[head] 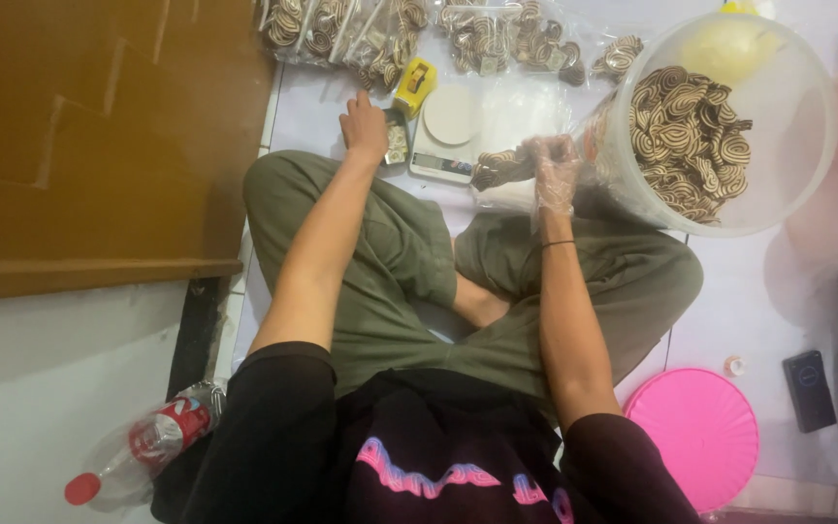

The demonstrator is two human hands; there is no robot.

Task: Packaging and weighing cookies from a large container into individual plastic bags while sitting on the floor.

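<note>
White tiled floor (788,291) under even indoor light. Brown wooden furniture (99,136) filling the upper left, pale wall or panel (41,388) below it. Pink round lid (695,432) and dark phone (809,390) lying on the tiles at lower right.

Pink round lid (695,435) lay on the white floor (729,301), bottom right, with a black phone (809,390) just beside it and a small bottle cap (734,366) between them. Crushed plastic bottle with red cap and label (143,448) lay bottom left. Brown wooden panel (99,136) filled upper left.
</note>
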